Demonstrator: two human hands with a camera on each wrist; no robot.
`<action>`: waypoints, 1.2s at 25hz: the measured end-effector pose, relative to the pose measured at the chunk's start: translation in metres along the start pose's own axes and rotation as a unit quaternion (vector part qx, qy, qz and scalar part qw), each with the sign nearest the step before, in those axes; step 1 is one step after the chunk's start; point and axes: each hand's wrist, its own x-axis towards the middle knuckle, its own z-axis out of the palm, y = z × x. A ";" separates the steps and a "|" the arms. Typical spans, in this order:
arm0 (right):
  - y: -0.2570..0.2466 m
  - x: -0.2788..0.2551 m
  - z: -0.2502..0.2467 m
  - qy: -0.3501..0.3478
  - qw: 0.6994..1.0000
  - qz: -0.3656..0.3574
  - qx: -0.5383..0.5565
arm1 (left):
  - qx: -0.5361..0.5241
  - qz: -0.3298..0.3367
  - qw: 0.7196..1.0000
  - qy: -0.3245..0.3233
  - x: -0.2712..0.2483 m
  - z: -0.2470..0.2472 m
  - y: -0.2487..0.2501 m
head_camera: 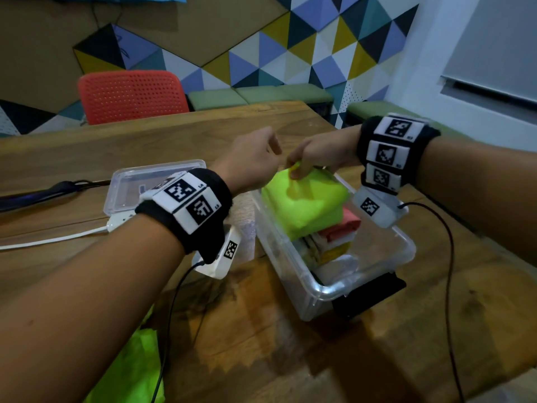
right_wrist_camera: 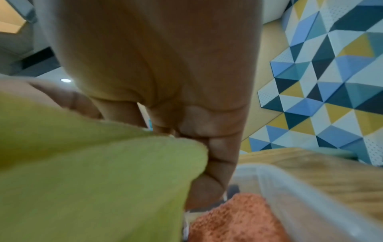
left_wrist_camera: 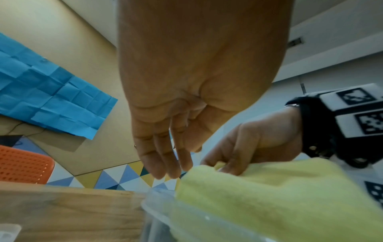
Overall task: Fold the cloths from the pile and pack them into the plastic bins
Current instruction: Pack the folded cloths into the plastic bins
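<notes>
From the head view I see my right hand (head_camera: 316, 158) reaching down over the far end of the clear plastic bin (head_camera: 360, 289), its fingers curled and pinching the top edge of a folded lime-green cloth (head_camera: 305, 205). That cloth sits on top of the stack in the bin, bulging above the rim. Under it, toward the near end, I can make out a salmon-pink cloth (head_camera: 345, 225) and some white and yellow folded pieces, though their edges are too blurred to count. My left hand (head_camera: 250, 164) hovers just beside the right one, above the bin's far left corner; the left wrist view shows its fingers (left_wrist_camera: 163, 162) hanging loosely, nearly straight, holding nothing, their tips close to the green cloth without a clear touch. In the right wrist view the cloth fills the lower left, with the pink one beneath it against the bin's wall. The bin stands on the wooden surface (head_camera: 87, 170). To its left lies the clear bin lid (head_camera: 122, 181), flat on the surface. Another lime-green cloth (head_camera: 136, 370) lies unfolded at the near edge, under my left forearm. A red perforated chair (head_camera: 130, 94) stands behind the surface.
</notes>
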 end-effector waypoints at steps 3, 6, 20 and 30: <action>-0.005 0.018 0.006 0.025 1.000 -0.002 -0.015 | 0.059 0.008 0.998 -0.011 -0.003 0.001 -0.004; -0.003 0.021 0.006 0.101 0.994 -0.025 -0.034 | 0.094 0.013 0.995 -0.010 -0.002 0.005 -0.012; -0.011 -0.022 0.038 0.035 0.927 -0.059 -0.369 | 0.103 -0.036 0.993 -0.042 -0.005 0.014 -0.037; 0.000 0.007 0.074 -0.058 0.913 0.067 -0.397 | 0.160 -0.029 0.983 -0.087 -0.011 0.010 -0.039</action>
